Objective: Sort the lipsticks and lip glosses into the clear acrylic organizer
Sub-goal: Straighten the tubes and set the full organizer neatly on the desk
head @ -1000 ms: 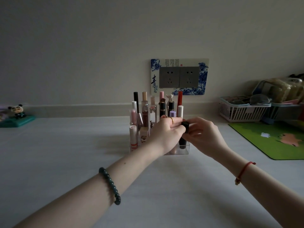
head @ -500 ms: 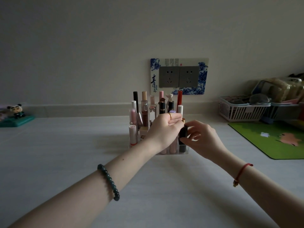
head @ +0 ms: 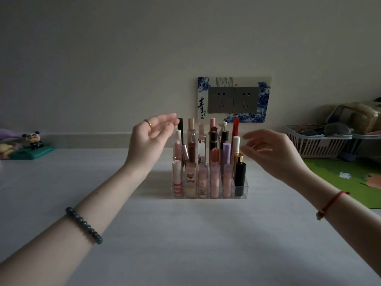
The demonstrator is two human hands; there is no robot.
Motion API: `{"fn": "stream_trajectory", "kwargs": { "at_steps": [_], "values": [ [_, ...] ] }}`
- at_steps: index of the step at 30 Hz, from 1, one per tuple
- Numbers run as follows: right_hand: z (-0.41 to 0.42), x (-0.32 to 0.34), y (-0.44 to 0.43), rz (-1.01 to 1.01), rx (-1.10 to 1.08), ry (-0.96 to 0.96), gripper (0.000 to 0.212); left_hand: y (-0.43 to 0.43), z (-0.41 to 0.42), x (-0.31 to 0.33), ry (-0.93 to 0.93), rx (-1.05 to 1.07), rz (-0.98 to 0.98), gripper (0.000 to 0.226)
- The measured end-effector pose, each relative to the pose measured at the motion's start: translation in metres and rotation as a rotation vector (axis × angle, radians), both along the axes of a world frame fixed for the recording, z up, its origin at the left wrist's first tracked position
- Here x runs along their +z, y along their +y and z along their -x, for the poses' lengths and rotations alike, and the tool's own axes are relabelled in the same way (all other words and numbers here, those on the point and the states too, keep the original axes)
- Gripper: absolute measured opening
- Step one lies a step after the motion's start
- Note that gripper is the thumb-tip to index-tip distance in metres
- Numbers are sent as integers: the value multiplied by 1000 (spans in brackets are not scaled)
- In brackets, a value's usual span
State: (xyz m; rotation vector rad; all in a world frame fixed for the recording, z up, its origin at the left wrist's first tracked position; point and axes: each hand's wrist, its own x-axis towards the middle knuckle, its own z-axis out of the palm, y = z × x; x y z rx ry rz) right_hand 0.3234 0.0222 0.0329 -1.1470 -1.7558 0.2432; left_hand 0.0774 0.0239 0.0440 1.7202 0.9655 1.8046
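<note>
The clear acrylic organizer (head: 245,190) stands mid-table, packed with several upright lipsticks and lip glosses in pink, purple, red and black. A black lipstick (head: 240,178) with a gold collar stands in its front right slot. My left hand (head: 148,141) hovers just left of the organizer's top, fingers relaxed and empty, a gold ring on one finger. My right hand (head: 268,151) hovers just right of it, fingers loosely spread and empty. Neither hand touches the tubes.
A white plastic basket (head: 317,145) with bags sits at the back right, above a green mat (head: 346,182). A panda figure on a teal stand (head: 33,147) is at the back left. A wall socket plate (head: 234,100) hangs behind the organizer.
Both hands were pinching the black lipstick and lowering it into the front right slot. Now it stands there alone, and both hands have let go and lifted apart to either side.
</note>
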Motion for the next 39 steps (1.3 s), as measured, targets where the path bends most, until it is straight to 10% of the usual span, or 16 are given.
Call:
{"fn": "stream_trajectory", "kwargs": {
  "at_steps": [8, 24, 39],
  "values": [
    [51, 39, 17, -107, 123, -295, 22, 20, 18, -43, 73, 98, 154, 22],
    [103, 32, 50, -219, 17, -950, 28, 19, 16, -96, 251, -118, 467, 104],
    [100, 31, 53, -202, 37, -934, 23, 19, 19, -102, 341, -73, 463, 48]
  ]
}}
